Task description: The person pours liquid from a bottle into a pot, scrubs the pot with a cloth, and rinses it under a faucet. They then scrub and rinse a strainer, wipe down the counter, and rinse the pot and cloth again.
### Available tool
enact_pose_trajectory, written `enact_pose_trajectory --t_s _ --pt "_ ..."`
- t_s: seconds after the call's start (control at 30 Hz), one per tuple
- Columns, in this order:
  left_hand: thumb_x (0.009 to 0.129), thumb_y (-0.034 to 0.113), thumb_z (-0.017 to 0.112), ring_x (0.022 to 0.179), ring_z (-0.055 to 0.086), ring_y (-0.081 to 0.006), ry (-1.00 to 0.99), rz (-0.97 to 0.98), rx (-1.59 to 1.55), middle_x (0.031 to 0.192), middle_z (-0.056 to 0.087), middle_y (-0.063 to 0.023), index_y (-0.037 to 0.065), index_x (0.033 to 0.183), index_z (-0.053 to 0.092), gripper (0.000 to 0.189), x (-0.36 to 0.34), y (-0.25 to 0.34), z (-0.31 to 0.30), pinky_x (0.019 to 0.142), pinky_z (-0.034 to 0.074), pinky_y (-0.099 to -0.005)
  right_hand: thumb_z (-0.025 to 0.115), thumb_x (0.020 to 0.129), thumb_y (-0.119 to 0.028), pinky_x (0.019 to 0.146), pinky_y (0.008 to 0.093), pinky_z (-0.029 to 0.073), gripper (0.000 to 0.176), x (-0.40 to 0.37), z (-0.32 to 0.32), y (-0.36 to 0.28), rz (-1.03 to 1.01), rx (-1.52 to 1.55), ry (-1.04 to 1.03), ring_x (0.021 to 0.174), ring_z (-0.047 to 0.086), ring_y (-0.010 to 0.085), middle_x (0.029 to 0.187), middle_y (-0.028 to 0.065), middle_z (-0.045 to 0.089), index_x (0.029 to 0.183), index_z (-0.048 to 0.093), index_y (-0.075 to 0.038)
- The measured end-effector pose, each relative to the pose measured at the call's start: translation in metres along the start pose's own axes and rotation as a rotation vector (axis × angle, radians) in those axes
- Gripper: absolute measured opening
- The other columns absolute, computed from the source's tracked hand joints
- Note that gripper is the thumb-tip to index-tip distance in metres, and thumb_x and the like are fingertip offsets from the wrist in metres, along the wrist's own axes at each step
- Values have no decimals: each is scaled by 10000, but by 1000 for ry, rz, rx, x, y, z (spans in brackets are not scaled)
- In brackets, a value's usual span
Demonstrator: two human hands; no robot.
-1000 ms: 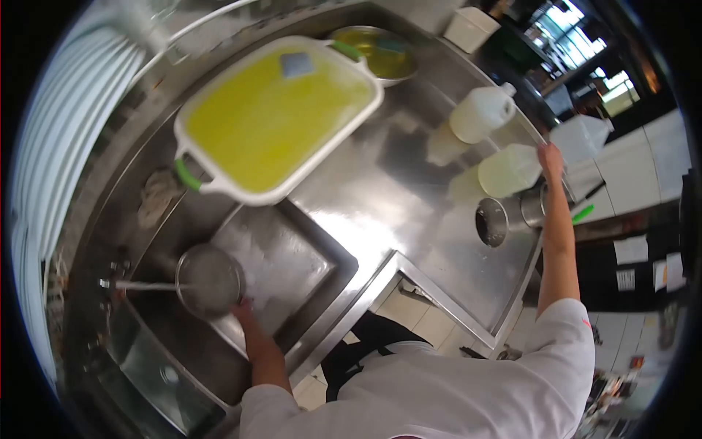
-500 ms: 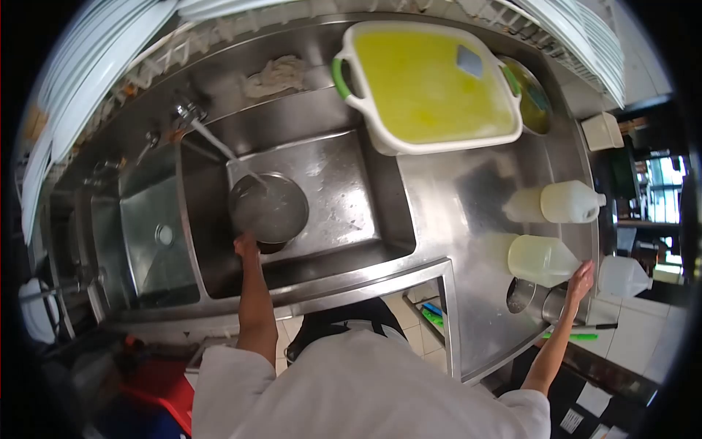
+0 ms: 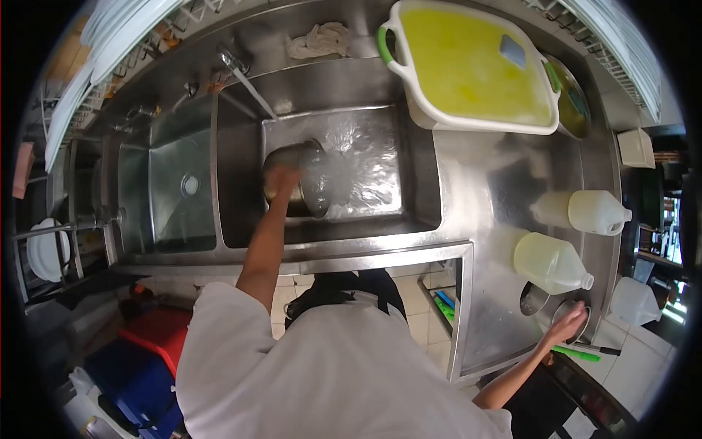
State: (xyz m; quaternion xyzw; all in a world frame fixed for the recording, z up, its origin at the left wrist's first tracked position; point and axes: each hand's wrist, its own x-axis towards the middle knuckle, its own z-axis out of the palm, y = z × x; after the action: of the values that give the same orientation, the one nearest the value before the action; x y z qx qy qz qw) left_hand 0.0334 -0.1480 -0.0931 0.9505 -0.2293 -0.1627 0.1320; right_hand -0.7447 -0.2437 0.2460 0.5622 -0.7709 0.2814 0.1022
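Observation:
In the sink [image 3: 241, 219], my left hand [image 3: 284, 181] grips a metal pot [image 3: 316, 175] by its near side. The pot is tipped to the right, and water spreads from its mouth over the sink floor. A stream from the tap [image 3: 234, 62] falls just behind the pot. At the counter's right end, my right hand [image 3: 572, 322] is closed over a round steel container [image 3: 583, 331]; whatever is between its fingers is hidden. A plastic jug of pale yellow liquid [image 3: 548, 263] stands just beyond that hand.
A large white tub [image 3: 497, 121] of yellow-green liquid stands at the back right. More plastic jugs [image 3: 596, 212] are on the right. A crumpled cloth [image 3: 319, 41] lies behind the sink. A second basin [image 3: 183, 212] is on the left, with plate racks [image 3: 621, 55] above.
My left hand has tipped the pot over to the right, spilling its water into the sink. My right hand has left the yellow jug's neck and come nearer, onto the steel container.

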Motion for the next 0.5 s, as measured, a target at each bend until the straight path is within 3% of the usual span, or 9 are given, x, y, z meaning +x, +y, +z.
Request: enact_pose_trajectory --t_s 0.07,0.17,0.2,0.27,0.4,0.47,0.5 --pt "643 488 703 814 671 -291 3 47 134 831 688 -149 37 803 711 479 -2 -3 12 752 513 -417 490 948 -316 854 388 437 370 -45 13 39 56 -22 -236 954 591 304 1051 176 625 1101 579 10" --pt "643 586 701 833 674 -304 -123 10 186 889 691 -162 29 846 714 593 -33 39 -56 757 515 -421 549 916 -316 854 386 440 355 -127 50 76 118 -26 -524 952 571 307 1046 187 600 1092 602 -13" --pt "643 586 701 833 674 -304 -126 14 198 889 691 -162 29 846 714 593 -43 50 -75 757 515 -421 561 909 -310 862 389 440 350 -152 49 67 68 -60 -539 975 560 315 1079 196 573 1093 603 -15" --pt "634 648 691 851 665 -364 64 -193 53 902 681 -199 3 874 703 688 -55 77 -110 763 523 -416 572 902 -304 870 392 441 346 -188 56 50 23 -83 -548 997 549 322 1113 206 545 1094 605 -17" --pt "659 677 651 874 662 -365 107 -121 85 911 676 -220 -11 907 699 732 -74 108 -159 762 521 -419 592 888 -315 903 434 425 369 -230 61 31 135 -61 -548 1065 505 362 1172 229 504 1130 598 -36" --pt "666 703 622 866 660 -368 102 4 60 876 674 -224 -11 894 698 753 -85 121 -175 767 519 -424 593 885 -316 920 445 409 379 -225 65 16 136 -103 -569 1096 486 366 1190 235 502 1160 591 -56" --pt "666 703 622 866 660 -368 107 4 64 876 674 -224 -11 894 698 753 -91 128 -182 767 519 -424 588 886 -339 926 446 407 420 -223 67 10 85 -316 -446 1112 479 371 1222 240 493 1179 577 -38"
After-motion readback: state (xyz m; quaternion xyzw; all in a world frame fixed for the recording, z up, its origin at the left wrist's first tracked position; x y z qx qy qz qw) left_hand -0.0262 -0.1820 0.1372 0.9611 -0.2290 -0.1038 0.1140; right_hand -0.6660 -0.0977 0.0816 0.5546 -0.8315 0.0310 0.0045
